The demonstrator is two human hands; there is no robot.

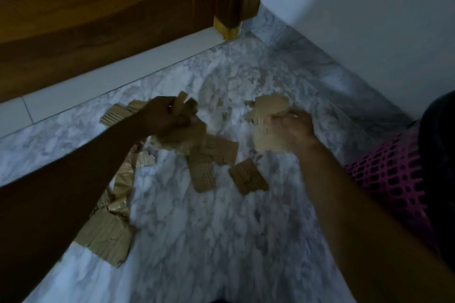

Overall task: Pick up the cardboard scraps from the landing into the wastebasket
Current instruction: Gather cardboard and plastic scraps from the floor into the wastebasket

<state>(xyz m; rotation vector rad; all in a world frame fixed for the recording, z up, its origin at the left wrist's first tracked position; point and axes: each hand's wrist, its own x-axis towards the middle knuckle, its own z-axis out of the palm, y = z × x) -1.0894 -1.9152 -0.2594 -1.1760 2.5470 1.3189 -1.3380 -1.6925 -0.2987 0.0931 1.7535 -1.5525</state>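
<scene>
**Cardboard scraps: half gathered, half still on the floor**

Cardboard scraps (209, 155) lie scattered over the marble landing (221, 241), with a larger torn sheet (108, 236) under the left forearm. The left hand (167, 118) clutches a crumpled bunch of pieces; the right hand (290, 128) grips a single flat piece (268, 110). The pink mesh wastebasket (394, 179) stands just beside the right arm. The frame is dim and blurred, so the count of pieces is uncertain. These scraps look light, stiff and corrugated; they should bend rather than break, and are best pinched by a raised edge or corner off the smooth floor.
</scene>
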